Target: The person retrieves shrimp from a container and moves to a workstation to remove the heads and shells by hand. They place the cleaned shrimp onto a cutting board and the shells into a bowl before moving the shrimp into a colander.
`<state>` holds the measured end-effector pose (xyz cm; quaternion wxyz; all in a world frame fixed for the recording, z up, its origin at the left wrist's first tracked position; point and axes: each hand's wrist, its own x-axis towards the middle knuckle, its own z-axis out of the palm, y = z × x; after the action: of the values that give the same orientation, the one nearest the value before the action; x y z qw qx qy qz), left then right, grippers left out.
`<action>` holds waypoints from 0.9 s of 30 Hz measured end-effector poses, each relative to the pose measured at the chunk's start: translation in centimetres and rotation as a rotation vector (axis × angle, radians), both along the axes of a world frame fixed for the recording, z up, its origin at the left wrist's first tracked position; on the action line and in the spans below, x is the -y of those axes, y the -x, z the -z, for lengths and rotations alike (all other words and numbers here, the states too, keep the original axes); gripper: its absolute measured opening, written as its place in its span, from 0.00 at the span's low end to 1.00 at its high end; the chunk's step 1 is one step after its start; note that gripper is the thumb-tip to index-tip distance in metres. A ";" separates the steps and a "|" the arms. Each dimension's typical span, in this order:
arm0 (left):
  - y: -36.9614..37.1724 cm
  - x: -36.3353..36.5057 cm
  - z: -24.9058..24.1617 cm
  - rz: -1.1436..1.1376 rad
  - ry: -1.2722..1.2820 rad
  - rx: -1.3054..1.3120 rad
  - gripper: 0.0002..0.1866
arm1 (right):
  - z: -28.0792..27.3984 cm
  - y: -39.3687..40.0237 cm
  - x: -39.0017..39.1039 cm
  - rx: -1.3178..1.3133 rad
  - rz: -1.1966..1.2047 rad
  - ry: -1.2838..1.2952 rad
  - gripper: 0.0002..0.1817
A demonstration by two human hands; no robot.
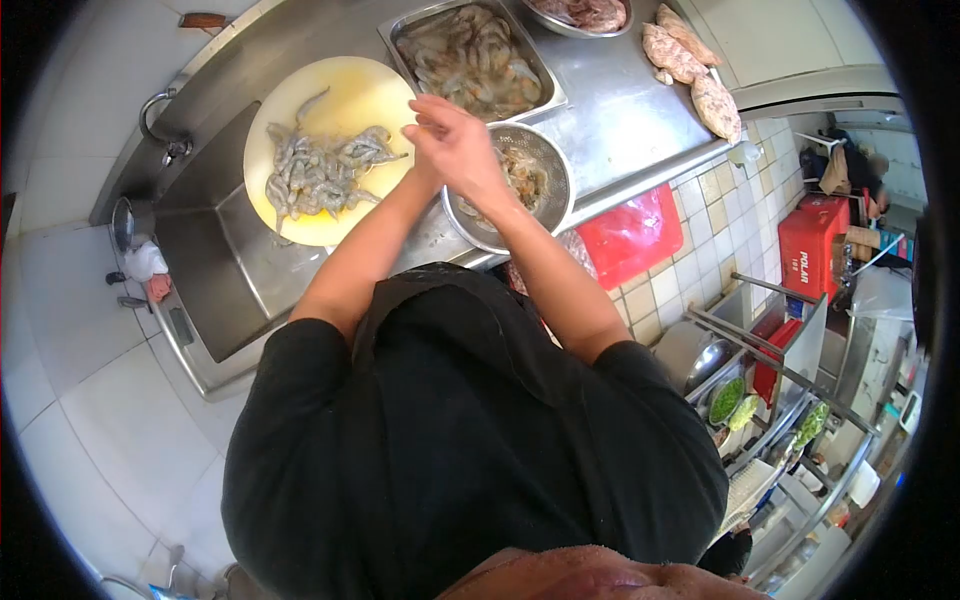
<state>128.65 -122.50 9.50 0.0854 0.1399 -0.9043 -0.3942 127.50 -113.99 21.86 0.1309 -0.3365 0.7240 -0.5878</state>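
My right hand [462, 150] is over the gap between the yellow round board [350, 85] and the perforated metal bowl [560, 185]. Its fingers are bent together; what they hold, if anything, is too small to make out. Behind it lies my left hand [428, 160], mostly covered, near the board's right edge. Grey raw shrimp [315, 175] are heaped on the board. Shrimp pieces or shells [522, 175] lie in the bowl. A rectangular steel tray [552, 95] full of shrimp stands just beyond my hands.
The steel sink [215, 290] and faucet [175, 150] are at the left. A metal bowl of meat [585, 15] stands at the back; raw meat pieces [680, 55] lie at the counter's right end. A red plastic item [635, 235] is below the counter edge.
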 end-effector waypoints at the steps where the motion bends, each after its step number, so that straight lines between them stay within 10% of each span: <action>1: 0.8 0.8 -0.1 0.011 0.044 0.031 0.16 | 0.7 0.4 -0.6 0.036 0.019 0.027 0.18; 6: 5.8 2.7 -0.1 0.019 0.643 0.413 0.15 | 2.1 2.9 -6.6 0.346 0.117 -0.195 0.15; 27: 6.8 3.8 -0.9 0.193 0.626 0.565 0.15 | 7.3 3.6 -10.6 0.600 0.151 -0.097 0.13</action>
<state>121.85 -126.28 10.41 -0.1646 0.1242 -0.9771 -0.0533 123.89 -103.37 14.61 0.3106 -0.0867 0.7031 -0.6337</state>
